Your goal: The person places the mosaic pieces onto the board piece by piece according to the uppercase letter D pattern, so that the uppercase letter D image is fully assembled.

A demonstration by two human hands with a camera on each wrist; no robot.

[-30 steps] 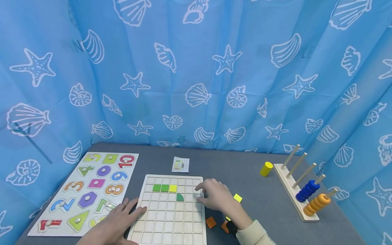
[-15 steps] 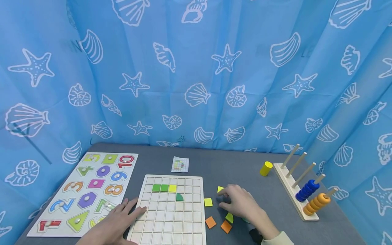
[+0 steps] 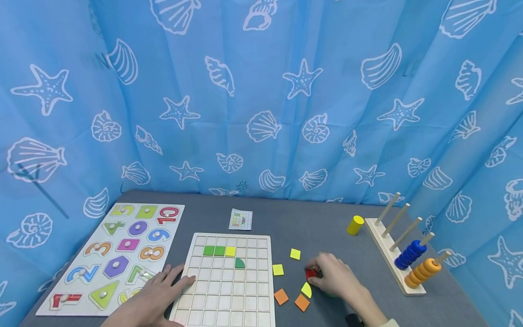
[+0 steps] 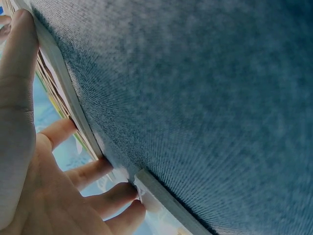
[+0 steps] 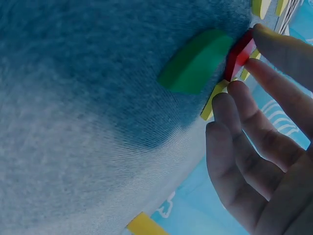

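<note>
A wooden grid board (image 3: 220,288) lies in front of me. Its upper cells carry green square tiles (image 3: 209,250), a yellow square tile (image 3: 230,251) and a green quarter-circle tile (image 3: 239,263). My left hand (image 3: 157,293) rests at the board's left edge, fingers spread; the left wrist view shows its thumb (image 4: 19,54) against the rim. Right of the board, my right hand (image 3: 335,274) pinches a red tile (image 5: 239,55) between thumb and index finger, low over the cloth. Close by lies a rounded green tile (image 5: 195,63), mostly hidden under the hand in the head view.
Yellow squares (image 3: 295,254), orange squares (image 3: 281,297) and a yellow-green quarter circle (image 3: 306,290) lie loose between board and right hand. A pattern card (image 3: 240,220) lies behind the board. A number puzzle (image 3: 91,250) stands left; a yellow cylinder (image 3: 355,225) and bead rack (image 3: 394,259) stand right.
My right hand has moved from over the board's right edge to the loose tiles, leaving yellow squares in sight, and now has the red tile in its fingers. My left hand stays put.
</note>
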